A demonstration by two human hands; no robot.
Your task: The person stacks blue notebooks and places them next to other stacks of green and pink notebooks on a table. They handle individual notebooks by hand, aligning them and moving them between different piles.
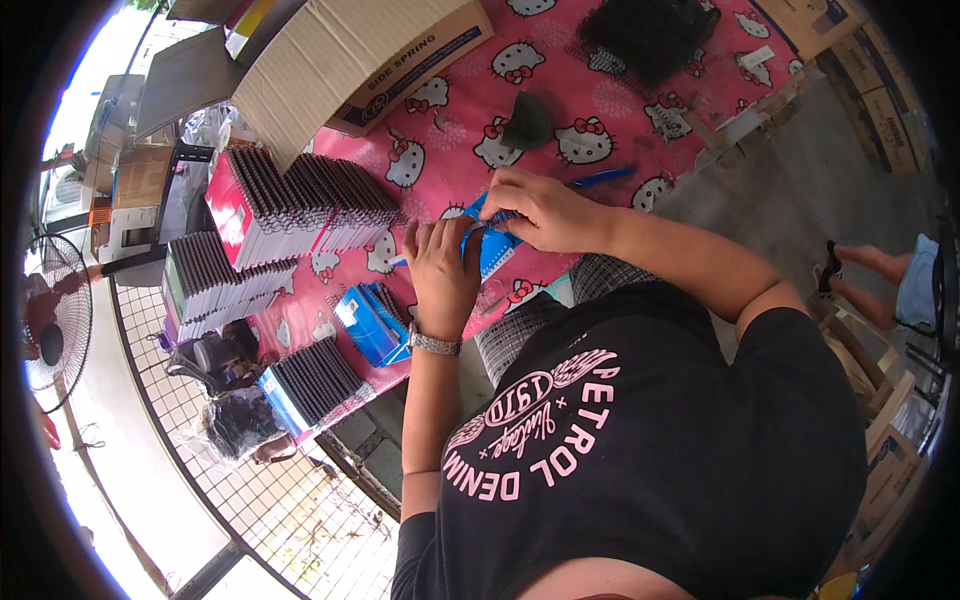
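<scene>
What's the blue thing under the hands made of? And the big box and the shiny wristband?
The blue thing: perhaps card or thin plastic; it looks smooth and flat, which suits either.
The big box: cardboard, dull brown, with faint ridges.
The wristband: probably metal; it looks silvery and shiny.

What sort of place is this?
Probably a small notebook-binding workshop: coil-bound notebooks stand stacked on a pink-covered table, left hand and right hand are at a blue cover, and a dark pile, apparently loose coils, lies beyond.
</scene>
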